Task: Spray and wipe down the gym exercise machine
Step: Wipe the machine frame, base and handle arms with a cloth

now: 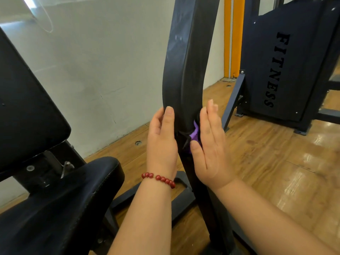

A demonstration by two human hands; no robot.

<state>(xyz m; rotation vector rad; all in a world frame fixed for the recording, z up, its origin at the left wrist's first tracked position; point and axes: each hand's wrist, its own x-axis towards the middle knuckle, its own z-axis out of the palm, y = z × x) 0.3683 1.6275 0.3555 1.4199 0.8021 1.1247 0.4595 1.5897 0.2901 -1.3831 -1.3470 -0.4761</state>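
A black upright post (185, 57) of the exercise machine rises through the middle of the view. My left hand (161, 138), with a red bead bracelet on its wrist, grips the post's left edge, thumb on the front face. My right hand (211, 144) presses flat with straight fingers against the post's right side, holding a purple cloth (195, 134) between palm and post. Only a small fold of the cloth shows. No spray bottle is in view.
The machine's black padded seat (60, 205) and backrest (24, 107) fill the lower left. A dark weight-stack cover marked FITNESS (276, 70) stands at the right on the wooden floor (276, 172). A pale wall (101, 61) lies behind the post.
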